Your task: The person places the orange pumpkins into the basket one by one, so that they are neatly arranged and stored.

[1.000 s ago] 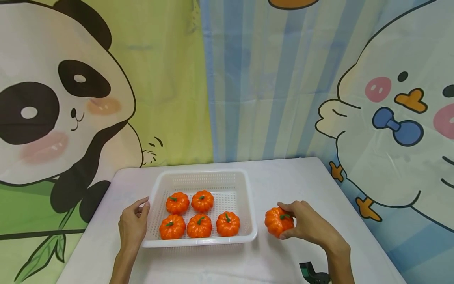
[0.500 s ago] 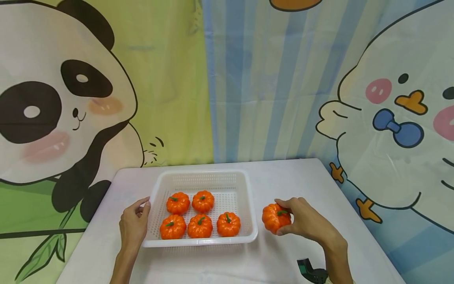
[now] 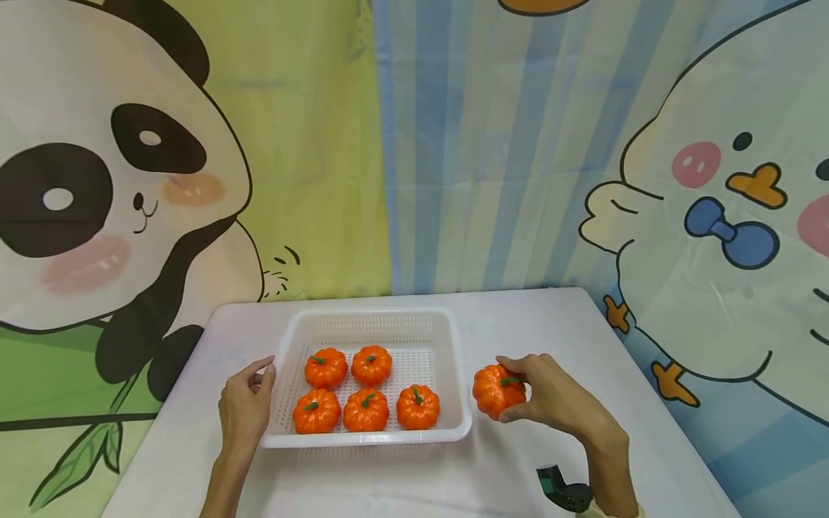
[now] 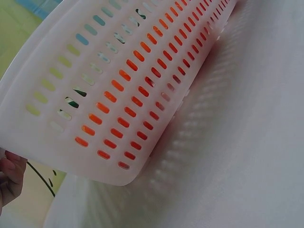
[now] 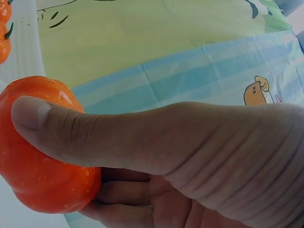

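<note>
A small orange pumpkin (image 3: pixel 496 392) with a green stem is gripped between the thumb and fingers of my right hand (image 3: pixel 563 399), just outside the basket's right side. In the right wrist view my thumb presses across the pumpkin (image 5: pixel 52 190), with fingers behind it. At the left stands a white perforated plastic basket (image 3: pixel 363 440). My left hand (image 3: pixel 245 410) holds its left rim with thumb and fingertips, partly cut off in the left wrist view. Inside the basket lie several similar pumpkins (image 3: pixel 365 411), two behind and the others in front.
A white-covered table (image 3: pixel 518 316) carries the basket. Behind it hang cartoon curtains (image 3: pixel 453 144) with a panda and a white bird. A black strap-like device (image 3: pixel 563 491) is at my right wrist.
My right hand has carried the gripped pumpkin slightly left and away from me, closer to the basket. My left hand and the basket stay in place.
</note>
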Available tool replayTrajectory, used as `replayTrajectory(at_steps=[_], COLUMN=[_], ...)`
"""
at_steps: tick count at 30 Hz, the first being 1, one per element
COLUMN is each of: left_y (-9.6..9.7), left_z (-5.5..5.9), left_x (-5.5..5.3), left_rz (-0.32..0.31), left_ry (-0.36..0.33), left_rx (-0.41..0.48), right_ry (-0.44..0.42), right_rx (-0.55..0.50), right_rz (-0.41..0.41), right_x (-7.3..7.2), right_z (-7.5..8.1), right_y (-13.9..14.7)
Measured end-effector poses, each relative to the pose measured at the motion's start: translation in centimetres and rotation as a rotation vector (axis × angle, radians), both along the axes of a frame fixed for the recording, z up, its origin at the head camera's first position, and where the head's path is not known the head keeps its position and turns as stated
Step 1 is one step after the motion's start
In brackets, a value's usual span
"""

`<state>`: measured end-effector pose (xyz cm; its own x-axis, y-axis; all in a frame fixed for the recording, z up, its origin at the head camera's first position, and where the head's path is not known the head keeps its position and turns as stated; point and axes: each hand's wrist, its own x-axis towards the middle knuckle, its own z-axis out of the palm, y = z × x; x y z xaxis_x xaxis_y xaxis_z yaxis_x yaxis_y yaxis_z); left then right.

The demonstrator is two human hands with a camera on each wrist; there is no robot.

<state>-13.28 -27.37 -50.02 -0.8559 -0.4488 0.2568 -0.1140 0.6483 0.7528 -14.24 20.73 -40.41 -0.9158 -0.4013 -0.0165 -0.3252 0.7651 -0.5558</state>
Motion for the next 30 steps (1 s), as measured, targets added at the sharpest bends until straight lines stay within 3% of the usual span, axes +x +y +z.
replayTrajectory(at_steps=[16,30], left_y=[-0.1,-0.1], left_z=[-0.2,-0.1], left_x=[-0.2,-0.1], left_rz=[0.003,0.005], left_ry=[0.038,0.02], left_rx=[-0.015,-0.003], right_ry=[0.064,0.099], right_rx=[0.013,0.015], right_rz=[0.044,0.084], right_x=[-0.6,-1.5], right_z=[0.6,0.9], right_y=[-1.9,-3.4])
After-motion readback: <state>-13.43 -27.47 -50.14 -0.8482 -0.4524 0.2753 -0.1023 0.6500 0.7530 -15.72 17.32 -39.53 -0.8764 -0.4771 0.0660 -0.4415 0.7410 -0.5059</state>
